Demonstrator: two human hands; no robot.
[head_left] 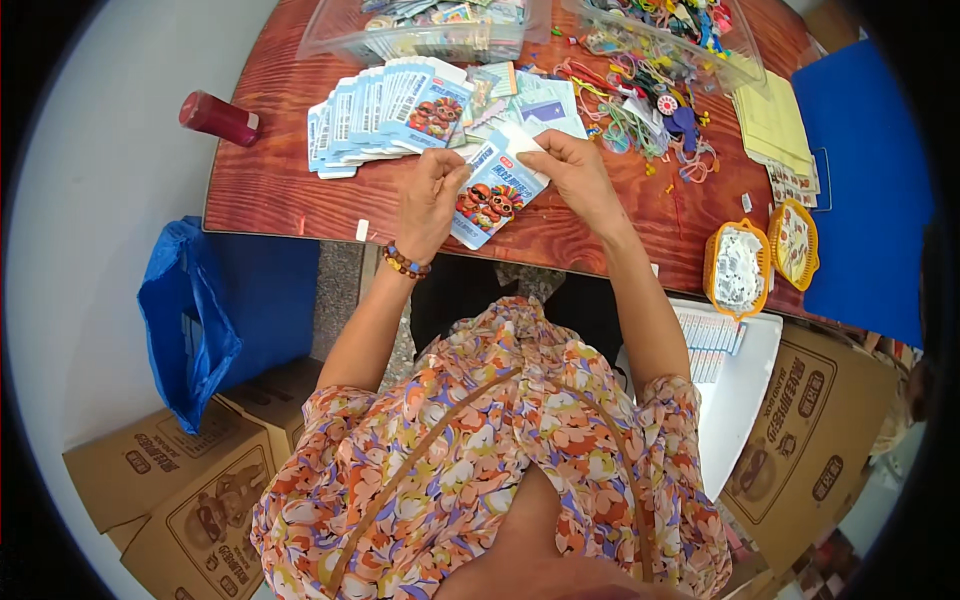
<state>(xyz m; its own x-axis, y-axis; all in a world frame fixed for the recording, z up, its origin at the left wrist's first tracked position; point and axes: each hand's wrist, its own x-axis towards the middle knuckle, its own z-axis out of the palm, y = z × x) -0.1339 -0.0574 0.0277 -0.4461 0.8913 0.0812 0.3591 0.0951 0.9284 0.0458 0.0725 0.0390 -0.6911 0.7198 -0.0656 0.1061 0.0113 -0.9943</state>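
Observation:
Between my two hands is a flat light-blue card box (pixel 492 200) with colourful cartoon figures on its front, tilted above the near edge of the table. My left hand (pixel 433 195) is closed, thumb and fingers at the box's upper left side. With thumb and fingers, my right hand (pixel 575 175) pinches the white flap at its top right. Just beyond my left hand lies a fanned stack of similar blue boxes (pixel 375 112). Beside that stack, pale green and purple packets (pixel 545 105) are spread in a loose pile.
Clear plastic bins (pixel 430 45) stand at the back. Loose colourful trinkets (pixel 650 115) lie right of centre. A dark red bottle (pixel 220 118) is at the left edge, yellow baskets (pixel 738 268) at the right. Cardboard cartons (pixel 810 420) and a blue bag (pixel 188 325) flank me.

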